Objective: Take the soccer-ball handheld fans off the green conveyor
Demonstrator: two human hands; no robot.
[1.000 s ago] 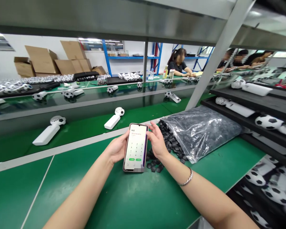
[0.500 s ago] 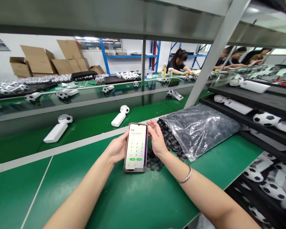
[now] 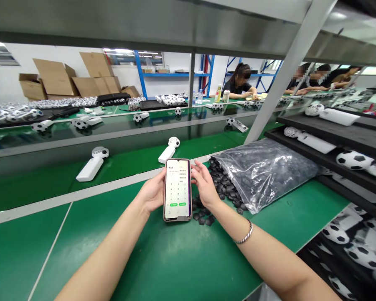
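My left hand [image 3: 153,192] is closed around the left edge of a smartphone [image 3: 177,192], which is held upright above the green bench. Its lit screen shows a dial keypad with two green buttons, and a small menu at the top right. Beside the phone's upper right edge is my right hand [image 3: 205,184], fingers apart and loosely bent; whether a fingertip touches the phone I cannot tell. Small black pentagon pieces [image 3: 221,179] lie behind and under my right hand, spilling from a clear plastic bag [image 3: 266,171].
White-handled devices with football-patterned heads [image 3: 94,163] lie on the green conveyor [image 3: 128,163] ahead. Black trays [image 3: 319,154] of similar parts are stacked at right. A slanted metal post [image 3: 275,96] rises behind the bag. Co-workers [image 3: 241,83] sit across the line.
A small menu has appeared at the screen's upper right. The devices on the near conveyor have shifted right. My right fingers have moved slightly beside the phone; my left hand still holds it.
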